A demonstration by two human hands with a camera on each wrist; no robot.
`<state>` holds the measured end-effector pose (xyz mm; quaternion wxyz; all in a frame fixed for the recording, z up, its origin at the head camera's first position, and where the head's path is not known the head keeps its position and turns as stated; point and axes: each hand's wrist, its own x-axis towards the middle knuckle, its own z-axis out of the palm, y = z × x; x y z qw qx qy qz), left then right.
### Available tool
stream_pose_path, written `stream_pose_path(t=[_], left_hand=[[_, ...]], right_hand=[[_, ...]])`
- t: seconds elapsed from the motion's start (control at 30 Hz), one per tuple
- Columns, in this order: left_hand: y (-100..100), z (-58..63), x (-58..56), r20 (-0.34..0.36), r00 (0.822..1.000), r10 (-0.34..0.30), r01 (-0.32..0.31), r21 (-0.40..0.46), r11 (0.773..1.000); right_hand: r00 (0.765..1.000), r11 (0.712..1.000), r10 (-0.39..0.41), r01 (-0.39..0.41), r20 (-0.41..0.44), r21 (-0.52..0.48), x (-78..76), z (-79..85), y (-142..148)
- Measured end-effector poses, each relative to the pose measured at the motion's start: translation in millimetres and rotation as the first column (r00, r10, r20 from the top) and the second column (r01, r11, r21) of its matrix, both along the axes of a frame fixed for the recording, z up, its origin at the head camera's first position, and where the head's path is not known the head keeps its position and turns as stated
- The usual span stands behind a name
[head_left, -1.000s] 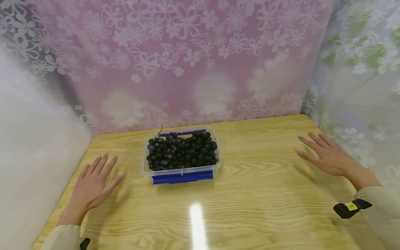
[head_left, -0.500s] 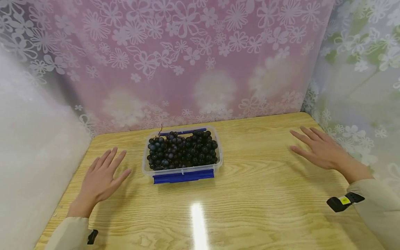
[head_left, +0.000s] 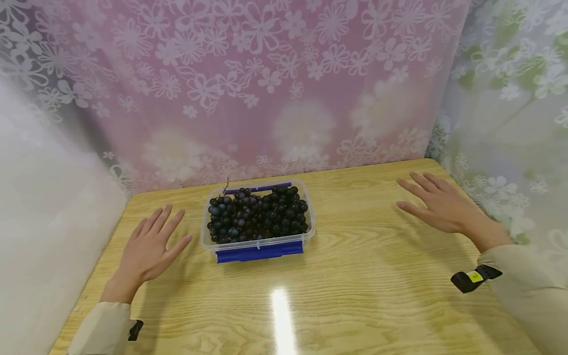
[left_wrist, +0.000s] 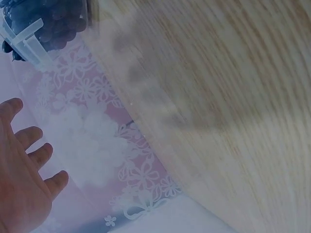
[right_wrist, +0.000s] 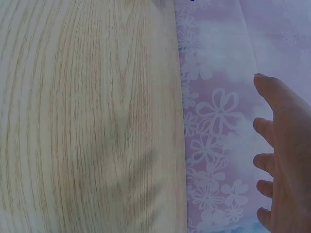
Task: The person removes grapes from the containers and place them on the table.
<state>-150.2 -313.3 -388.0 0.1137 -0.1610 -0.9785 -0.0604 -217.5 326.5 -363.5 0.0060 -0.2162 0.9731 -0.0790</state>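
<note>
The box (head_left: 237, 245) stands open-topped near the far edge of the tabletop (head_left: 364, 276), left of centre, filled with dark grapes (head_left: 262, 214). So full, it would probably handle best kept level with even pressure on opposite walls; the fruit itself likely wants a light touch. The left hand (head_left: 151, 244) hovers near it, the right hand (head_left: 437, 204) well apart, both holding nothing, backs up, fingers spread wide.

- You get a bright table (head_left: 364, 291) with a white glare streak (head_left: 282, 320).
- Your left hand (head_left: 148, 249) throws a soft shadow (left_wrist: 141, 80).
- Your wrist views look dimmer, cooler-toned.
</note>
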Motion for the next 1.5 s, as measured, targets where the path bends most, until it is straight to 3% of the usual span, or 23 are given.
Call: stream_pose_path(t=[0.83, 1.5], left_hand=[[16, 4.0, -6.6, 0.021, 1.000, -0.015, 0.017, -0.083, 0.996], [27, 1.7, -18.9, 0.050, 0.998, -0.032, 0.037, -0.089, 0.995]], right_hand=[[1.000, 0.996, 0.015, -0.014, -0.012, 0.091, 3.6, 8.4, -48], [0.996, 0.992, 0.087, -0.084, -0.030, 0.090, -8.6, 5.1, -88]])
